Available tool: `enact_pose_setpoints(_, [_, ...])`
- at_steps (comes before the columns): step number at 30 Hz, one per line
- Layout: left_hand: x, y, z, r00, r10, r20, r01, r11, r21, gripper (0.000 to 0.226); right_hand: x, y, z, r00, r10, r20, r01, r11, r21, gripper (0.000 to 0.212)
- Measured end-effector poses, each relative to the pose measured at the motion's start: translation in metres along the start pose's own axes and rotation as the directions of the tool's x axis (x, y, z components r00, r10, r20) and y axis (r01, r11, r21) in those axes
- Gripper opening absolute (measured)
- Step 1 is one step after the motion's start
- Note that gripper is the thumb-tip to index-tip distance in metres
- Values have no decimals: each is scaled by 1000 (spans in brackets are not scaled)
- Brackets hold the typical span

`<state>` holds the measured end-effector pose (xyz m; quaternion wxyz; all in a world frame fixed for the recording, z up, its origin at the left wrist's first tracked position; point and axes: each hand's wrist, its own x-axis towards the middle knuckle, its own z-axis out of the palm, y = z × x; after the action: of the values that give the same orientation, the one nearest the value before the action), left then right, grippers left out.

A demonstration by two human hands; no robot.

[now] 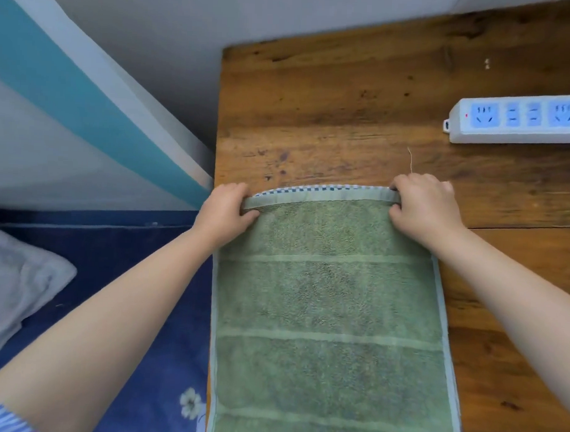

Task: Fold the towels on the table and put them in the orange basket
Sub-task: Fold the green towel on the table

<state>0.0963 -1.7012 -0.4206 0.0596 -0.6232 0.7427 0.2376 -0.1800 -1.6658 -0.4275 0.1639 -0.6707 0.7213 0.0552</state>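
One green towel, terry with three paler woven bands, lies lengthwise on the wooden surface along its left edge. A checked blue-and-white strip shows just beyond its far hem. Two hands: the left hand and right hand each pinch a far corner, fingers curled round the hem. One white power strip lies far right.

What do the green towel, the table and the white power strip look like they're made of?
The green towel looks like looped terry cloth, probably cotton: fuzzy matte pile with flat woven bands. The table shows brown grain and dark knots, so wood or a wood-look laminate; I cannot tell which. The power strip looks like smooth, slightly glossy white plastic with blue socket faces.
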Motion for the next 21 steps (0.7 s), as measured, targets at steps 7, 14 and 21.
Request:
enact_pose_setpoints(7, [-11, -15, -8, 995, 28, 91, -7, 975, -223, 24, -17, 14, 5, 993, -35, -114, 60, 973, 222, 23])
enact_pose_setpoints(14, [-5, -16, -7, 958, 37, 283, 11, 986, -164, 21, -16, 13, -6, 998, 31, 54, -41, 981, 190, 25])
enact_pose_setpoints(21, [-4, -2, -15, 895, 103, 434, -25, 983, -182, 27, -14, 10, -25, 989, 7, 149, -20, 996, 83, 20])
